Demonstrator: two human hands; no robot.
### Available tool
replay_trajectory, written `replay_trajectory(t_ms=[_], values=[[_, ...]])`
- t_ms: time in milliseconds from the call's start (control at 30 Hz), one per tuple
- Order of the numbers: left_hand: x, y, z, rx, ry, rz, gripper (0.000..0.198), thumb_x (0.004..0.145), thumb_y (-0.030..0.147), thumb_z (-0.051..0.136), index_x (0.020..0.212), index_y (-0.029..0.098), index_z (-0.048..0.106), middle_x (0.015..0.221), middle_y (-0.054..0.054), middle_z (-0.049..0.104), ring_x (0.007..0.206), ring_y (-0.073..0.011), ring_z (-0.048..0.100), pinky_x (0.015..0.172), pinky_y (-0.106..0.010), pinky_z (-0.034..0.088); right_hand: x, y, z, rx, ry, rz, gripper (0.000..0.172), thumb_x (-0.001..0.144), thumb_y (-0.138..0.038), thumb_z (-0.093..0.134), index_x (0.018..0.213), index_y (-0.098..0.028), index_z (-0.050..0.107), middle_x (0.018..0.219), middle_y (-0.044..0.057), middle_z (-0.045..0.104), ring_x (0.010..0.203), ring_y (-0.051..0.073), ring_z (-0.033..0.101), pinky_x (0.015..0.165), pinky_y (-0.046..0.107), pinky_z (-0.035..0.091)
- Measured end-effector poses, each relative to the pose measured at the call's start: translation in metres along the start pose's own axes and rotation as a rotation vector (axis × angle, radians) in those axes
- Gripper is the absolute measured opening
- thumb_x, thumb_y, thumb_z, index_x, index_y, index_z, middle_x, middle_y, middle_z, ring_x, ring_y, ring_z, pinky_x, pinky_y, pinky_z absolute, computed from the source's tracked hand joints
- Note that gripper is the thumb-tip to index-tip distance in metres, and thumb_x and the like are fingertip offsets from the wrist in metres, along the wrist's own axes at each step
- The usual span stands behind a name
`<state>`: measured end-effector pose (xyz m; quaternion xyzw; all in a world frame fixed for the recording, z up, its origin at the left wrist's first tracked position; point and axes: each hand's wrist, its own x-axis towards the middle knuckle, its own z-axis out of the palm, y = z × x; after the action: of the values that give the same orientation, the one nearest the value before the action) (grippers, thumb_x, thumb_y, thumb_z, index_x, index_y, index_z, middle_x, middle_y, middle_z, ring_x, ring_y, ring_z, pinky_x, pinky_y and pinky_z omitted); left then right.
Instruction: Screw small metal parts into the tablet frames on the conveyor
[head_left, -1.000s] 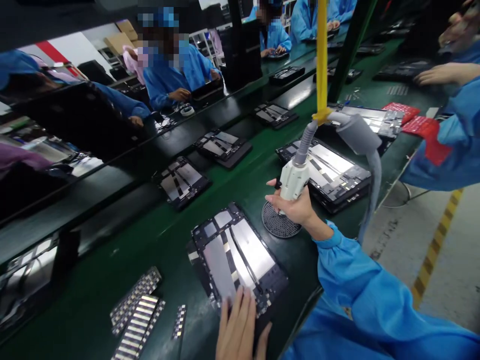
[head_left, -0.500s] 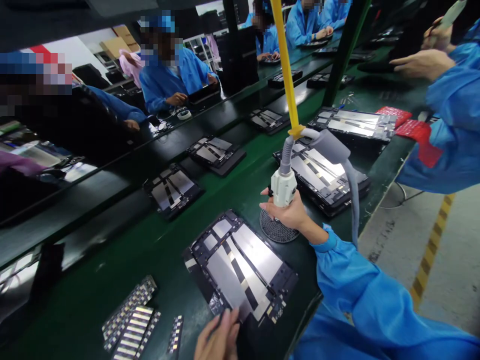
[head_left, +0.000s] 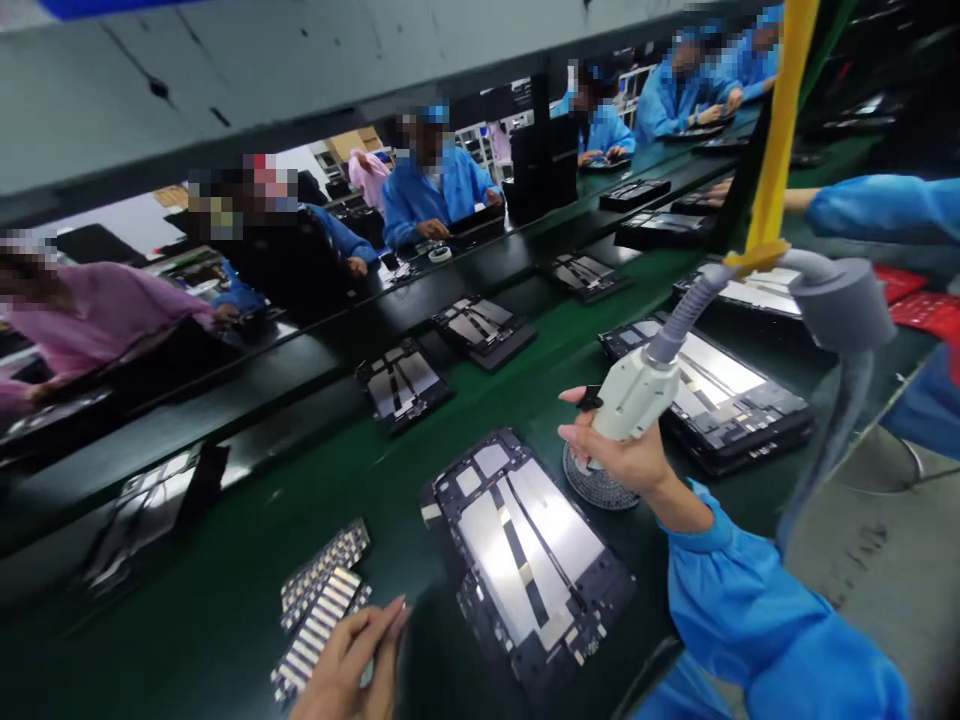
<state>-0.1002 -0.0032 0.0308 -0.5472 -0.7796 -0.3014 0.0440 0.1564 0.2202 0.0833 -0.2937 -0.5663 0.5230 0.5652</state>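
Under a grey overhead beam (head_left: 300, 85), a long green work surface (head_left: 240, 565), with co-workers in blue (head_left: 442, 195) along the far side and a person in pink (head_left: 120, 310) at the left; between them and the near edge, a slanting row of opened black devices (head_left: 405, 388) with silver plates, plus another, blurred device (head_left: 150, 510) farther left; in the foreground, near the middle, an opened tablet-like device (head_left: 536, 565) flat on the green, silver plates upward, dark strips between them and small boards along the lower end, well within reach of both hands but apart from each; just to the left of it, the left hand (head_left: 349, 655) low over the surface, thumb and fingertips pressed together, cannot tell about anything tiny between them; right beside that hand, partly hidden by it, two overlapping strips of small parts (head_left: 319, 625); on the other side, the right hand (head_left: 630, 455) wrapped around a white handpiece (head_left: 637, 395), tilted, with a ribbed grey hose (head_left: 686, 315) at the top, and near the hose a yellow strap (head_left: 784, 130) and a thick grey cylinder (head_left: 844, 300); below the right hand, partly covered, a round gridded disc (head_left: 604, 492); behind the handpiece, a stack of opened devices (head_left: 731, 400); at the right edge, red packets (head_left: 926, 310) and a co-worker's blue sleeve (head_left: 881, 205).
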Motion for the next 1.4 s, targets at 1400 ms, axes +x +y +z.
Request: replay_trajectory(t_ms=[1400], values=[[0.063, 0.028, 0.067, -0.734, -0.391, -0.612, 0.023, 0.061, 0.016, 0.073, 0.059, 0.018, 0.05, 0.041, 0.009, 0.046, 0.033, -0.0061, 0.044, 0.037, -0.017, 0.031, -0.035, 0.036, 0.148, 0.028, -0.406, 0.187, 0.026, 0.067, -0.022, 0.071, 0.09, -0.018, 0.06, 0.049, -0.008, 0.053, 0.041, 0.011, 0.051, 0.05, 0.028, 0.048]])
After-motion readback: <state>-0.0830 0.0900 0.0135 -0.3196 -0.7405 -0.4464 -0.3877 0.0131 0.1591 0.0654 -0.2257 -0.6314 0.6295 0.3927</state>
